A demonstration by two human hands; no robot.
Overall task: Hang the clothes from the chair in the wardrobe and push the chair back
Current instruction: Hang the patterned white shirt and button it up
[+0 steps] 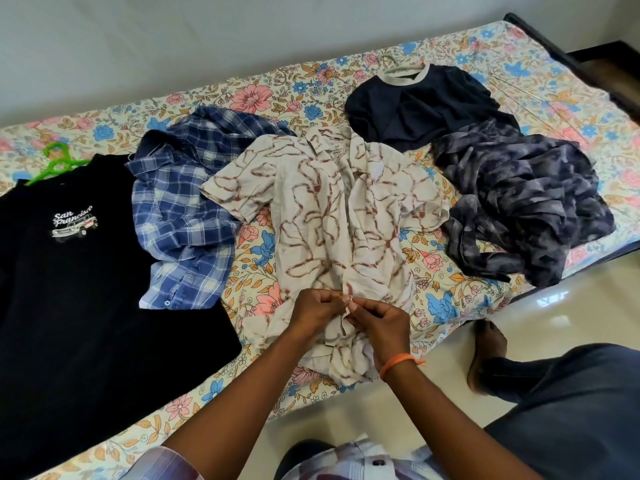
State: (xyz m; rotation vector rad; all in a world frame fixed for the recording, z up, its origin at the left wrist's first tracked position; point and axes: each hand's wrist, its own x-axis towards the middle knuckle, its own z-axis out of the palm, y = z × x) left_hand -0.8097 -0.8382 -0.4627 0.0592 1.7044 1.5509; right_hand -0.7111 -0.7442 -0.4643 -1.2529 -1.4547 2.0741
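A: Where is the cream patterned shirt point(322, 216) found?

B: At the bed's point(284, 98) centre; its front placket at 6 o'clock is pinched by the left hand point(317, 311) and right hand point(379, 325)

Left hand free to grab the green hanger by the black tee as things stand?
Probably not right away. The left hand is pinching the cream shirt's front edge along with the right hand. The green hanger lies exposed at the far left, with only flat clothes between.
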